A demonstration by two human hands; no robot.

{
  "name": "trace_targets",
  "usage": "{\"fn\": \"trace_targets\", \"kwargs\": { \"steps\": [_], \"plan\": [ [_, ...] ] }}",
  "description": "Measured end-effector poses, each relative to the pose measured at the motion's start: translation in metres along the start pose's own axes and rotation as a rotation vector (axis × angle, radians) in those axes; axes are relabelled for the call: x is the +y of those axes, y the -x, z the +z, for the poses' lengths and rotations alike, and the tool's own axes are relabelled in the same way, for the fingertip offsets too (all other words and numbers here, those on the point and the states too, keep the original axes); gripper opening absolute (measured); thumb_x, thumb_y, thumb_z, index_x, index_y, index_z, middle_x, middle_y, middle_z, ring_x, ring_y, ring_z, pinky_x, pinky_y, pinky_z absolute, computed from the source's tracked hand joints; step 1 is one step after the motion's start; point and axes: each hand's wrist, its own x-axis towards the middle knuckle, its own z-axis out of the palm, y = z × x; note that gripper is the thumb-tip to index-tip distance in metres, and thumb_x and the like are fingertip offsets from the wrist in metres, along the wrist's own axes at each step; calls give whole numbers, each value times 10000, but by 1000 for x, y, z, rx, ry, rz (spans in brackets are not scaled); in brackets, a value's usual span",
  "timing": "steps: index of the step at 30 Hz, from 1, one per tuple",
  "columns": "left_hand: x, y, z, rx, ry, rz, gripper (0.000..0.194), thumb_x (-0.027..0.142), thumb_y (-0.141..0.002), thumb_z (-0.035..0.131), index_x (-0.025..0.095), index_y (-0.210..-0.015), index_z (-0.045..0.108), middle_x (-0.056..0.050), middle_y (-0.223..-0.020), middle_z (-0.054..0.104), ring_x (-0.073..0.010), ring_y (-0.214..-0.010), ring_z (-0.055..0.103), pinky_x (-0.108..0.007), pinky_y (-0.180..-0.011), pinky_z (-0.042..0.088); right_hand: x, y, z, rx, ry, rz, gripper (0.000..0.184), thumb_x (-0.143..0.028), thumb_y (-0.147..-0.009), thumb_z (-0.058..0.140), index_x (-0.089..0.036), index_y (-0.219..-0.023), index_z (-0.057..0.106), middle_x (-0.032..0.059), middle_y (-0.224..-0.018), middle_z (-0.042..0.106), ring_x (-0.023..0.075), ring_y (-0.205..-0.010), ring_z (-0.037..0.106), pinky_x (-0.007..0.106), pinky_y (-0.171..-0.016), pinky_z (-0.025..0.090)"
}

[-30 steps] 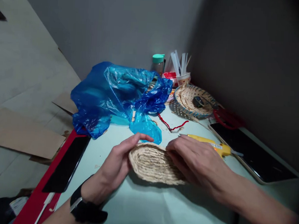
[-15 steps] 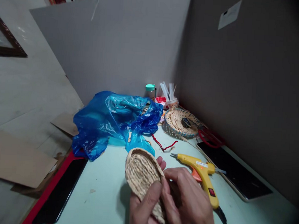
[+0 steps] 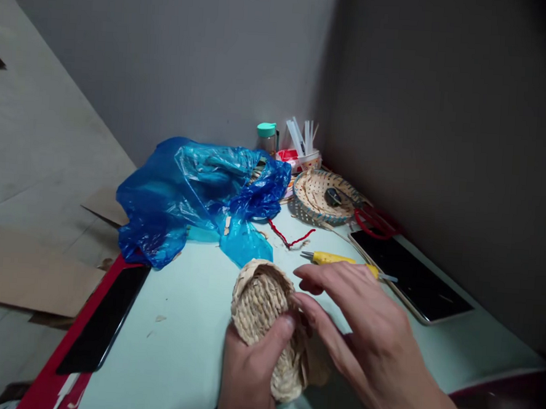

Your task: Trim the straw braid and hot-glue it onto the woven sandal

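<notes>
My left hand (image 3: 249, 376) grips a small oval woven straw basket (image 3: 261, 302), thumb pressed on its outer side, holding it tilted up off the pale table (image 3: 185, 347). My right hand (image 3: 362, 333) rests against the basket's right edge, fingers partly spread and touching the weave. A yellow glue gun (image 3: 338, 260) lies on the table just behind my right hand.
A crumpled blue plastic bag (image 3: 195, 193) sits at the back left. A round woven tray (image 3: 319, 198), red-handled scissors (image 3: 373, 222), a teal-capped jar (image 3: 266, 137) and a cup of white sticks (image 3: 302, 146) stand in the corner. A dark tablet (image 3: 410, 277) lies right, a red-edged black board (image 3: 101, 323) left.
The basket was lifted from lying flat on the table and turned on edge in my left hand. My right hand shifted from its top to its right side. The camera view moved.
</notes>
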Motion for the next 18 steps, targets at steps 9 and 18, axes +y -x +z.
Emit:
{"fn": "trace_targets", "kwargs": {
  "steps": [9,18],
  "plan": [
    [-19,-3,-15,130,-389,-8,390,408,-733,873,198,-1018,707,-107,-1023,810,-323,-985,766,-406,-846,618,-1,3,4,29,-144,128,112,-117,-984,603,-204,-918,630,-29,-773,693,125,-688,643,276,-712,486],
    [-16,0,0,224,-513,87,210,230,-735,824,225,-925,735,-62,-923,834,-295,-918,795,-374,-828,631,-1,16,14,84,-136,124,87,-99,-967,634,-184,-985,635,-4,-779,673,132,-691,644,280,-717,515]
  ]
}}
